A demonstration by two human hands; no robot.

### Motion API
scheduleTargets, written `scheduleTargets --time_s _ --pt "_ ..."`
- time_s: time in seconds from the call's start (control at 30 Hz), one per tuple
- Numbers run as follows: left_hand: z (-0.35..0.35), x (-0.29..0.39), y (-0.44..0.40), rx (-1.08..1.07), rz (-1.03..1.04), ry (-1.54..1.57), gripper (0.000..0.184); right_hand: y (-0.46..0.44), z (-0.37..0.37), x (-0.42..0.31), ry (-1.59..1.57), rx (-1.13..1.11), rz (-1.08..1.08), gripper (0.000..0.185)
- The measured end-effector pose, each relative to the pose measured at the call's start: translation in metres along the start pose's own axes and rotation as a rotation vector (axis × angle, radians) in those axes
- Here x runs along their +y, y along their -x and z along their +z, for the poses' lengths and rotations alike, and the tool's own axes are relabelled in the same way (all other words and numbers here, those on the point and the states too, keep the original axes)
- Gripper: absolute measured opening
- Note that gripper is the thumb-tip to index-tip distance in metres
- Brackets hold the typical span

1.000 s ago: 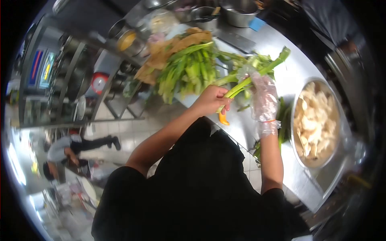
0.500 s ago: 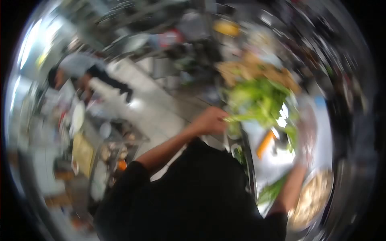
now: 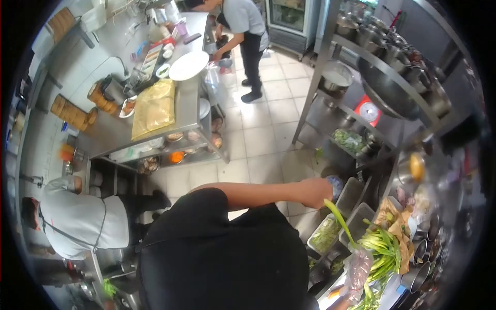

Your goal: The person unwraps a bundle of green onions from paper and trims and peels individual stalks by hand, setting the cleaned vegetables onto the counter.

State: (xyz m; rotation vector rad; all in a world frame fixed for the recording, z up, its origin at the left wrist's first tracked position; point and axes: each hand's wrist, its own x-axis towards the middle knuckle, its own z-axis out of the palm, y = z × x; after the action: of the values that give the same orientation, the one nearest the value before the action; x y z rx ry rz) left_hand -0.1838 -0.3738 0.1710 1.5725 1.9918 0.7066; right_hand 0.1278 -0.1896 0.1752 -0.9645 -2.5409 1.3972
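Note:
My bare left hand (image 3: 314, 192) is closed on the upper end of a long green vegetable stalk (image 3: 338, 216). The stalk slants down to my right hand (image 3: 358, 271), which wears a clear plastic glove and looks closed around its lower end; glare on the plastic blurs the fingers. Beside the glove lies a pile of leafy green stalks (image 3: 380, 250), partly on crumpled brown paper (image 3: 397, 223). Below my left hand is a clear tub of cut greens (image 3: 324, 234). An orange object (image 3: 335, 294) shows partly at the worktop's edge.
Empty-looking plastic tubs (image 3: 360, 216) sit near the stalks. A metal rack (image 3: 330, 98) holds pots and a wok. Across the tiled floor (image 3: 263, 139), a steel table (image 3: 116, 134) carries a yellow wrapped slab (image 3: 155, 111). One person (image 3: 245, 31) stands beyond it, another (image 3: 85, 217) at left.
My view has swung, bringing the left-hand table and second person into sight. The stalk in my left hand now stretches clear of the pile toward my gloved right hand.

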Motion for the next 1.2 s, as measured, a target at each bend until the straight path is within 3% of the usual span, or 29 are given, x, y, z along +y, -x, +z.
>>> scheduleTargets --time_s 0.07,0.13,0.17,0.27,0.33,0.4,0.43,0.47,0.5,0.53,0.57,0.6,0.63,0.77,0.83,0.9,1.0,1.03,1.1,1.13,1.17,1.2 --pt "-0.015 -0.015 0.019 -0.094 -0.139 -0.012 0.008 -0.005 0.018 -0.017 0.052 -0.032 -0.029 0.024" --pt "-0.016 -0.030 0.037 -0.074 -0.153 0.027 0.008 -0.018 0.040 -0.060 0.045 0.072 0.061 0.023" --pt "-0.017 -0.034 0.044 -0.055 -0.155 0.053 0.009 -0.025 0.050 -0.057 0.180 0.205 -0.113 0.021" --pt "-0.010 -0.030 0.057 0.080 -0.122 0.113 0.009 -0.061 0.050 -0.045 0.382 0.265 -0.174 0.023" --pt "-0.002 -0.023 0.055 0.036 -0.097 0.142 0.010 -0.081 0.049 -0.047 0.452 0.319 -0.220 0.026" --pt "0.001 -0.001 0.052 0.024 -0.156 0.260 0.011 -0.080 0.036 -0.015 0.855 0.521 -0.454 0.029" --pt "0.006 0.001 0.051 0.102 -0.135 0.262 0.015 -0.069 0.041 -0.068 0.660 0.496 -0.298 0.034" --pt "-0.004 0.010 0.047 -0.013 -0.203 0.200 0.017 -0.055 0.023 -0.018 0.586 0.574 -0.189 0.033" --pt "0.023 -0.010 0.050 0.117 -0.143 0.254 0.018 -0.043 0.005 0.031 0.500 0.655 -0.082 0.034" --pt "0.007 -0.008 0.048 0.143 -0.069 0.232 0.018 -0.030 -0.015 0.081 0.410 0.736 0.018 0.037" --pt "0.007 -0.021 0.043 0.168 -0.036 0.240 0.018 -0.002 -0.047 0.110 0.653 0.854 0.016 0.040" --pt "-0.003 -0.028 0.040 0.048 -0.105 0.299 0.020 0.027 -0.080 0.137 0.892 0.988 0.043 0.043" --pt "-0.003 -0.039 0.037 0.042 -0.074 0.404 0.022 0.053 -0.106 0.122 1.002 1.061 0.055 0.041" --pt "-0.011 -0.017 0.008 -0.052 -0.111 0.307 0.021 0.103 -0.163 0.009 0.417 1.345 -0.065 0.031" --pt "-0.003 0.016 -0.012 -0.030 -0.021 0.283 0.021 0.116 -0.185 0.019 0.221 1.419 -0.100 0.027" --pt "0.007 0.072 -0.035 -0.065 0.030 0.263 0.022 0.125 -0.196 0.076 0.110 1.509 -0.109 0.028" --pt "0.048 0.143 -0.051 -0.142 0.161 0.289 0.021 0.148 -0.175 0.171 0.682 0.899 0.793 0.041" --pt "0.065 0.164 -0.059 -0.169 0.247 0.347 0.019 0.167 -0.172 0.190 0.657 0.920 0.814 0.041" --pt "0.104 0.205 -0.070 -0.238 0.349 0.304 0.018 0.210 -0.151 0.227 -0.076 1.170 0.398 0.046" --pt "0.123 0.221 -0.072 -0.300 0.433 0.283 0.017 0.232 -0.148 0.216 -0.021 1.203 0.466 0.052" --pt "0.142 0.240 -0.076 -0.389 0.444 0.265 0.016 0.262 -0.137 0.230 -0.662 1.277 -0.163 0.048" --pt "0.163 0.260 -0.082 -0.483 0.464 0.251 0.016 0.286 -0.137 0.199 -0.516 1.293 0.016 0.040"
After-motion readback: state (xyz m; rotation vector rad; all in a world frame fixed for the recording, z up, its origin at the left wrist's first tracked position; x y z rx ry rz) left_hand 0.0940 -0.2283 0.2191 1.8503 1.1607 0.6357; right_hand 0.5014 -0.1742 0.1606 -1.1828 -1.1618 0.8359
